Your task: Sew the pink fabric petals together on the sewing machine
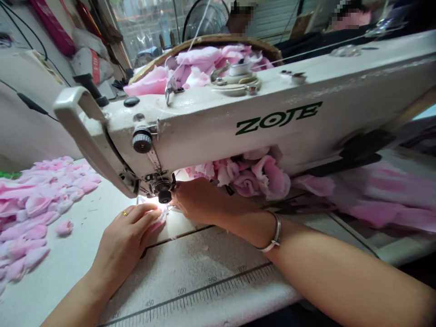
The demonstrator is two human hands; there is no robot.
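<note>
A white ZOJE sewing machine point(211, 136) stands across the middle, its lamp lighting the needle area. At the left of the needle, my left hand point(124, 234), with a gold ring, has its fingers closed over a small pink-and-white fabric piece point(161, 220) on the machine bed. My right hand point(200, 200), with a silver bangle point(274, 234) on the wrist, reaches under the machine head from the right. Its fingers are curled by the presser foot; their tips and whatever they hold are hidden. Behind that hand lie ruffled pink fabric roses point(250, 179).
Many pink fabric petals point(30, 213) are heaped on the left of the table point(190, 277), with a single bud point(64, 228) nearby. A basket point(272, 44) of pink fabric stands behind the machine. More pink pieces point(391, 200) lie right. A fan point(206, 20) and another person are behind.
</note>
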